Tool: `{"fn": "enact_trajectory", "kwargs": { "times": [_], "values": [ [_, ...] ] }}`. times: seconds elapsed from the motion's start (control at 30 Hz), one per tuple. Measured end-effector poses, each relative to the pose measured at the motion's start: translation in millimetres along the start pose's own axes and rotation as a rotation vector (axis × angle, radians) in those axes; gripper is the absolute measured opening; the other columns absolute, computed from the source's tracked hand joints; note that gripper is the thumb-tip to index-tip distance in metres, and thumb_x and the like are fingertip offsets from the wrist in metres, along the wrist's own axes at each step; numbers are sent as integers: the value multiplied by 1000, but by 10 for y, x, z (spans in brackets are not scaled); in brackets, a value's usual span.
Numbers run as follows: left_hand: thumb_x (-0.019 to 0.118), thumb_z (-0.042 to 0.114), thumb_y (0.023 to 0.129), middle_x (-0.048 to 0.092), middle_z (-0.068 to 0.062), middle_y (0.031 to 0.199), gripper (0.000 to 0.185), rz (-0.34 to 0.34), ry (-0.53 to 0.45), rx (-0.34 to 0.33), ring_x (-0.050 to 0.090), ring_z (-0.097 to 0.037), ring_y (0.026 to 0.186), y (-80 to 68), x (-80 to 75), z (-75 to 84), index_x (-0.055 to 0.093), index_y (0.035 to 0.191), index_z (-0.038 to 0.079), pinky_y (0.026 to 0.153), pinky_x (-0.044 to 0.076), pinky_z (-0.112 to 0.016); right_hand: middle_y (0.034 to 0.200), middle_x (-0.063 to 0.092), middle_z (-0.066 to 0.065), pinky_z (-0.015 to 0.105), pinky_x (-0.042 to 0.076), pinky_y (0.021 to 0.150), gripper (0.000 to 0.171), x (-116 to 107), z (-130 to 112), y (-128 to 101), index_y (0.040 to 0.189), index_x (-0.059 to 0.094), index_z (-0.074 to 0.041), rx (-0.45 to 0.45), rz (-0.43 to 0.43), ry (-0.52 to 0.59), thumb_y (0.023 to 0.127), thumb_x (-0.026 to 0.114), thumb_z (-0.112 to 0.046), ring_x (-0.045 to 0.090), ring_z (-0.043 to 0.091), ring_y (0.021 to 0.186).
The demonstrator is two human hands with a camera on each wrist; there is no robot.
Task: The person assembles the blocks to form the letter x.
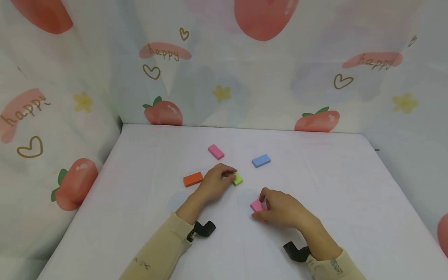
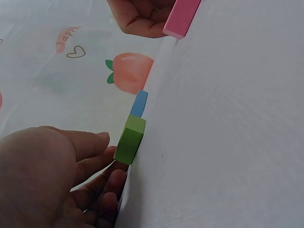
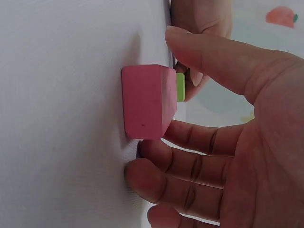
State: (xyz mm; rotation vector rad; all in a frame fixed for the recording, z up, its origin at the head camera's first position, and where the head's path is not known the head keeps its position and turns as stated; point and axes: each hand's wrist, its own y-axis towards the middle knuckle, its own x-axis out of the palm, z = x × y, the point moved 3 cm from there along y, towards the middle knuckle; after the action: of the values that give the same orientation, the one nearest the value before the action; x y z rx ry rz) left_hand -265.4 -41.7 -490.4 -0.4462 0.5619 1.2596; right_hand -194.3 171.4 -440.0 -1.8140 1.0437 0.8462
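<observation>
The left hand (image 1: 214, 182) curls over a green block (image 1: 238, 179) on the white table (image 1: 350, 202), fingertips pinching its near end. The right hand (image 1: 281, 210) cups a pink block (image 1: 256, 205) just in front, thumb and fingers closed around it.

A small green block (image 1: 238, 179) is seen lying flat on the white table (image 1: 350, 202), partly covered at its left end; it is touched there by the fingertips of the left hand (image 1: 214, 183). In the left wrist view its short end face is shown, square-edged and matte. A pink block (image 1: 257, 205) is found nearer the front, just right of the green one and apart from it. It is held between the thumb and fingers of the right hand (image 1: 283, 210), resting on the table.
</observation>
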Motion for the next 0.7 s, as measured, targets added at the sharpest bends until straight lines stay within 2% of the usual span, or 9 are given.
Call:
{"fn": "enact_trajectory", "kwargs": {
  "times": [0.4, 0.7],
  "values": [
    [63, 33, 94, 60, 12, 108, 24, 25, 27, 4, 56, -7, 102, -13, 16, 22, 66, 118, 30, 93, 47, -32, 73, 54, -4, 29, 40, 59, 48, 37, -68, -1, 107, 58, -13, -2, 10, -38, 75, 80, -41, 50, 13, 66],
    [63, 31, 94, 58, 13, 104, 30, 13, 57, 28, 55, -6, 97, -14, 18, 31, 65, 123, 34, 88, 48, -29, 77, 56, -6, 29, 41, 61, 42, 48, -68, -1, 106, 57, -15, -7, 16, -44, 77, 79, -38, 50, 13, 69]
  ]
}}
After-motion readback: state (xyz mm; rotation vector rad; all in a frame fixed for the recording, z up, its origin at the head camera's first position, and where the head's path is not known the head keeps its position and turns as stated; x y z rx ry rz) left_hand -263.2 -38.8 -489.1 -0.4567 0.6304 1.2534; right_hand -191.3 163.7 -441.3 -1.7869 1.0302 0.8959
